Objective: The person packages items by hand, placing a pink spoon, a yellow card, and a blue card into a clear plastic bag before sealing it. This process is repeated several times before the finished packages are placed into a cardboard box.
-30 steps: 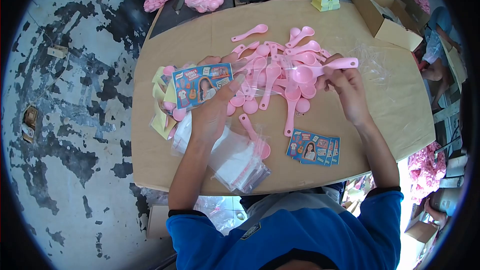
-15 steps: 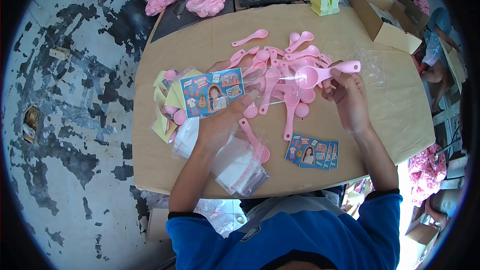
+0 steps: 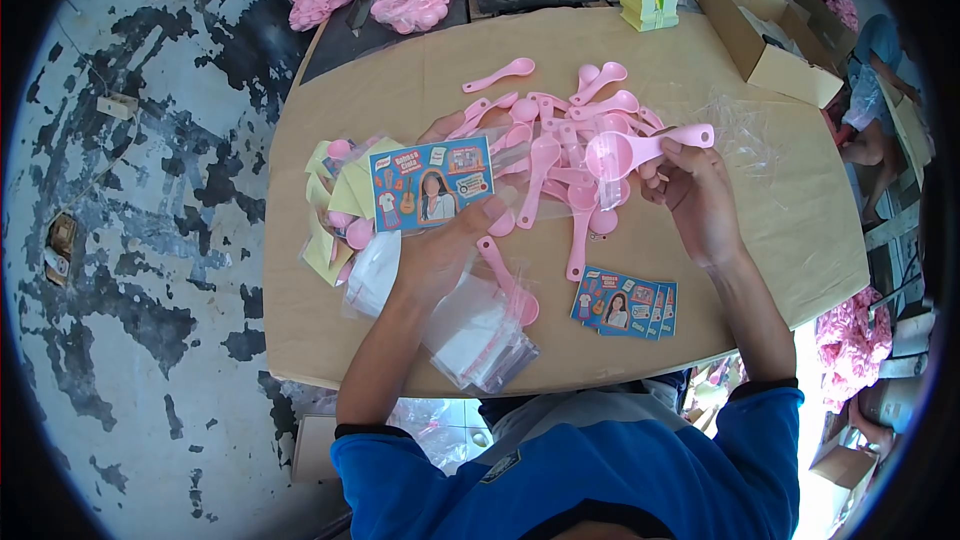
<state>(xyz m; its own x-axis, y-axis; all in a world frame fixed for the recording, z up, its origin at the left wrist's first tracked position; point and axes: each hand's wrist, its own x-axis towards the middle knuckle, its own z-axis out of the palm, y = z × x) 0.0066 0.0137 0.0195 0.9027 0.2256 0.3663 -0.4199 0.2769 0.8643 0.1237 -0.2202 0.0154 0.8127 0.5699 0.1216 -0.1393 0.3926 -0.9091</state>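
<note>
A clear plastic bag (image 3: pixel 520 165) is held above the brown paper-covered table (image 3: pixel 760 240) by the left hand (image 3: pixel 440 240), the thumb and fingers being closed on its printed end. Inside this bag a blue printed card (image 3: pixel 432 183) is seen. A pink plastic measuring spoon (image 3: pixel 640 148) is pinched by its handle in the fingers of the right hand (image 3: pixel 695 195), with its round bowl at the open end of the bag; whether the bowl is fully inside cannot be told. Beneath both, a loose pile of pink spoons (image 3: pixel 560 110) is spread. Filled packs with yellow cards (image 3: pixel 335 210) lie left of the left hand. A stack of empty clear zip bags (image 3: pixel 470 330) is placed near the table's front edge, with a small stack of blue cards (image 3: pixel 625 302) to its right. Open cardboard boxes (image 3: pixel 760 30) stand at the far right.
</note>
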